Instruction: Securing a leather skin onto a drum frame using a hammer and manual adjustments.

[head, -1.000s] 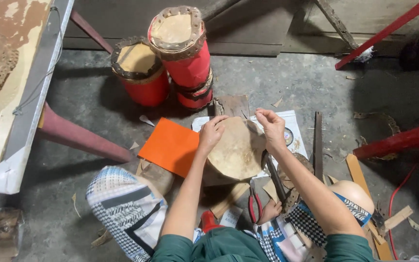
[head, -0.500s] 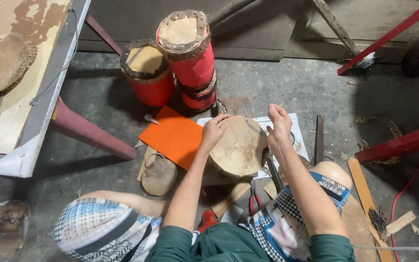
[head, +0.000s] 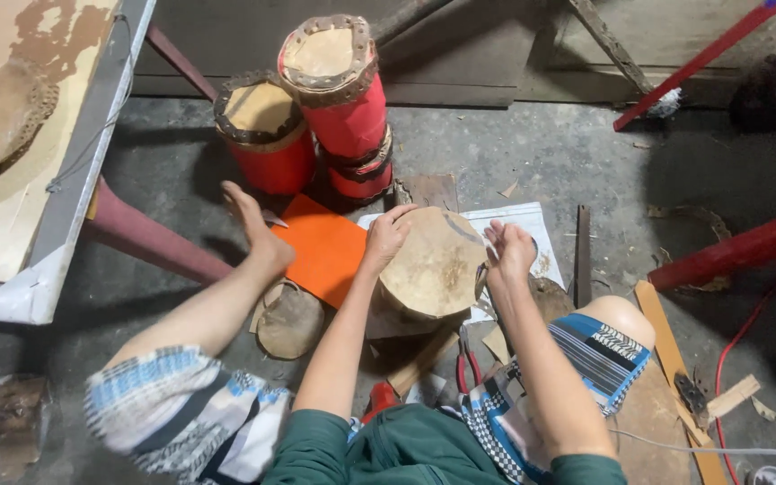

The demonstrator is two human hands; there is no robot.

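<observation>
Hide, a round pale disc of rawhide [head: 433, 267], sits stretched over a small drum body between the seated person's knees, low on the concrete floor [head: 550, 153]. The left hand [head: 388, 235] rests on the disc's upper left edge with fingers curled over the rim, gripping it. The right hand [head: 511, 250] is at the disc's right edge, fingers pinched together near the rim; whether they hold the skin itself or a thin cord there is too small to tell. Just left of the drum lies an orange sheet [head: 325, 249], and the person's bare left foot [head: 258, 229] rests at that sheet's far corner. A second, darker round hide piece [head: 291, 321] lies on the floor below the orange sheet. White paper [head: 518, 220] lies under and behind the drum. Red-handled pliers [head: 467, 366] lie near the right thigh. Beyond the work stand two red drums [head: 267, 135] with laced skin heads, the taller one [head: 339, 90] stacked on another. A wooden bench [head: 65, 180] carrying another hide stands at the left.
</observation>
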